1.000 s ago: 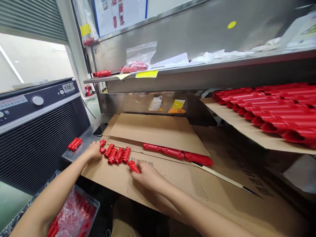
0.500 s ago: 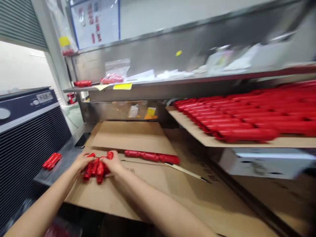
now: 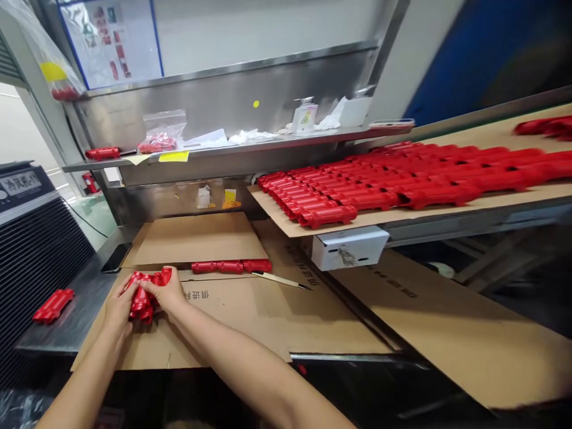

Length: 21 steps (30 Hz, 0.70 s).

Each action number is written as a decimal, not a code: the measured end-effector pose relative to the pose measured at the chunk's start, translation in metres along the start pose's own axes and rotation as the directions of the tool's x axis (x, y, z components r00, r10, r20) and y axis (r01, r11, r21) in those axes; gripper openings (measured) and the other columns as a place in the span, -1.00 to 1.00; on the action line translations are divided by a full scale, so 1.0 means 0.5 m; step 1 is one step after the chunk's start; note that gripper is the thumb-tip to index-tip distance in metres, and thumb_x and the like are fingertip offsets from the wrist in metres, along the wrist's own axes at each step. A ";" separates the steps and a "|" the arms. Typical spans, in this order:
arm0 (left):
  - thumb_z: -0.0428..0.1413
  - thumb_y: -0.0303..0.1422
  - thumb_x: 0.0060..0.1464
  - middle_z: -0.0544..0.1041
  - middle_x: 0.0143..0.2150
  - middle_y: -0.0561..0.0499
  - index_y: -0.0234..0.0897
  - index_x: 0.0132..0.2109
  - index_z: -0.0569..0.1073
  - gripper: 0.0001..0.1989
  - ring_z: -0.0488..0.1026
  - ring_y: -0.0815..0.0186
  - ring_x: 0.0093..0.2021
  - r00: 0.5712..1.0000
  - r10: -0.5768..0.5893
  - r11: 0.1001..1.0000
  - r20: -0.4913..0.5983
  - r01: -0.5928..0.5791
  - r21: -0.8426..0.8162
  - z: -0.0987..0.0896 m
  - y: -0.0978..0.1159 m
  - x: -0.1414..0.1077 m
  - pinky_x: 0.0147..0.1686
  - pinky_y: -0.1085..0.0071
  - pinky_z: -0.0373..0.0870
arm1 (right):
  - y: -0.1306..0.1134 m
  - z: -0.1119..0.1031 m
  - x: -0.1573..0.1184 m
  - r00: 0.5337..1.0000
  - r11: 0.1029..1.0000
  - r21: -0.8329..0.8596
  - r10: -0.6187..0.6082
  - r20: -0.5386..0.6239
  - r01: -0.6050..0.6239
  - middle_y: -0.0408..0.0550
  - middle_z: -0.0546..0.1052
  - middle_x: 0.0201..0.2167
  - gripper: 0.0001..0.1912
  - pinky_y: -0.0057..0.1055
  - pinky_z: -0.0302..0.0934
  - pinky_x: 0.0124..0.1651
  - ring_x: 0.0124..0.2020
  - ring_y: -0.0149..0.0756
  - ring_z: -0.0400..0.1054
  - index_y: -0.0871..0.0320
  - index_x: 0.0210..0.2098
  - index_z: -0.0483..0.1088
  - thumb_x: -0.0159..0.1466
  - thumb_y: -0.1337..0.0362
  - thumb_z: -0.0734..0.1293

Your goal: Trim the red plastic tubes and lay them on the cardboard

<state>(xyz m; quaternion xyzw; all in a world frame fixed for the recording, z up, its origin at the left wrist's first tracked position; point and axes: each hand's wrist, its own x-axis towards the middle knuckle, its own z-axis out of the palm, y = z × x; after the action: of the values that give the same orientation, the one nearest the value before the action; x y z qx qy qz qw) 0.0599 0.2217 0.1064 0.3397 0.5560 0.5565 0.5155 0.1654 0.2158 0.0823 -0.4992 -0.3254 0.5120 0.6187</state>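
A bunch of red ribbed plastic tubes (image 3: 142, 305) is gathered between my two hands, low over the cardboard sheet (image 3: 232, 316). My left hand (image 3: 120, 302) closes on the bunch from the left. From the right, my right hand (image 3: 167, 293) grips it, thumb across the top. My fingers hide part of the tubes, so how they lie against each other is unclear. Beyond my hands, a row of 3 red tubes (image 3: 230, 266) lies end to end along a folded cardboard flap (image 3: 201, 238). A thin brush-like stick (image 3: 281, 280) with a dark tip rests beside that row.
Many red tubes (image 3: 330, 196) lie in rows on a raised cardboard-covered table at right. A white box (image 3: 351, 247) sits below its edge. Two joined red tubes (image 3: 53, 306) and a phone (image 3: 117, 257) lie on the metal bench at left. A metal shelf (image 3: 214, 147) runs behind.
The view has swung right, so the scene sits further left. My hands have drawn closer together around the red tubes, which are now bunched more tightly.
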 end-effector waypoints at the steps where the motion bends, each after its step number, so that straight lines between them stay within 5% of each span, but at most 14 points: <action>1: 0.19 -0.48 0.26 0.65 0.03 -0.20 -0.31 0.30 0.46 -0.52 0.63 0.36 -0.34 1.000 0.006 1.000 -0.009 -0.006 -0.027 0.003 0.004 -0.007 -0.25 0.44 0.61 | -0.011 0.004 -0.004 1.000 1.000 0.012 -0.002 0.014 0.002 -0.22 0.48 -0.24 -0.17 -0.40 0.36 -0.18 -0.23 -0.28 0.41 0.03 -0.03 0.22 -0.15 0.06 0.67; 5: 0.16 -0.45 0.30 0.59 0.17 -0.20 -0.28 0.33 0.43 -0.52 0.65 0.29 -0.10 0.993 0.093 0.990 -0.072 -0.100 -0.098 0.006 0.029 -0.090 -0.10 0.46 0.60 | -0.072 -0.006 -0.067 0.994 0.997 0.059 -0.057 0.095 0.051 -0.21 0.51 -0.24 -0.18 -0.36 0.38 -0.10 -0.21 -0.27 0.43 0.04 -0.07 0.25 -0.20 0.07 0.69; 9: 0.16 -0.33 0.31 0.51 0.31 0.01 -0.05 0.34 0.43 -0.52 0.52 0.20 0.23 0.984 0.157 0.983 -0.087 -0.164 -0.076 -0.037 -0.007 -0.251 0.04 0.48 0.56 | -0.086 -0.089 -0.230 0.971 0.989 0.113 -0.119 0.209 0.097 -0.17 0.55 -0.19 -0.11 -0.30 0.41 -0.06 -0.18 -0.20 0.48 -0.01 0.07 0.27 -0.16 0.10 0.69; 13: 0.11 -0.15 0.31 0.44 0.37 0.08 0.06 0.39 0.35 -0.47 0.45 0.15 0.31 0.999 -0.015 0.984 -0.039 0.022 0.177 -0.104 -0.181 -0.421 0.11 0.40 0.55 | 0.019 -0.220 -0.427 0.974 0.985 0.161 0.030 0.225 -0.068 -0.07 0.57 -0.09 -0.04 -0.22 0.44 -0.01 -0.11 -0.08 0.54 -0.07 0.14 0.23 -0.15 0.09 0.70; 16: 0.08 -0.11 0.32 0.47 0.34 -0.06 -0.06 0.37 0.38 -0.47 0.43 0.09 0.32 0.952 -0.299 0.932 0.062 0.278 0.232 -0.107 -0.334 -0.504 0.18 0.34 0.51 | 0.134 -0.317 -0.526 0.971 0.933 0.275 0.238 0.016 -0.234 -0.11 0.57 -0.19 -0.09 -0.29 0.45 -0.12 -0.23 -0.15 0.56 -0.04 0.05 0.20 -0.16 0.02 0.69; 18: 0.17 -0.15 0.28 0.53 0.27 -0.16 -0.19 0.29 0.46 -0.50 0.46 0.07 0.30 0.885 -0.447 0.880 0.129 0.409 0.242 -0.066 -0.407 -0.518 0.19 0.32 0.49 | 0.187 -0.377 -0.539 0.913 0.921 0.200 0.369 -0.175 -0.334 -0.13 0.56 -0.27 -0.09 -0.36 0.44 -0.29 -0.34 -0.20 0.54 0.02 0.00 0.20 -0.18 -0.07 0.67; 21: 0.15 -0.26 0.34 0.61 0.11 -0.23 -0.36 0.21 0.47 -0.61 0.62 0.14 0.05 0.829 -0.512 0.851 0.223 0.456 0.260 0.049 -0.450 -0.476 0.09 0.18 0.56 | 0.204 -0.462 -0.469 0.826 0.881 0.077 0.466 -0.317 -0.467 -0.09 0.57 -0.30 -0.08 -0.37 0.34 -0.58 -0.51 -0.19 0.49 0.08 0.07 0.23 -0.11 -0.17 0.62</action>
<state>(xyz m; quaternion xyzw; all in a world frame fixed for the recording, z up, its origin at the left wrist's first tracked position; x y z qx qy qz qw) 0.1838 -0.0317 -0.0616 0.3121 0.5960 0.2950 0.6785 0.2830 -0.0768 -0.0563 -0.6422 -0.0877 0.5570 0.5192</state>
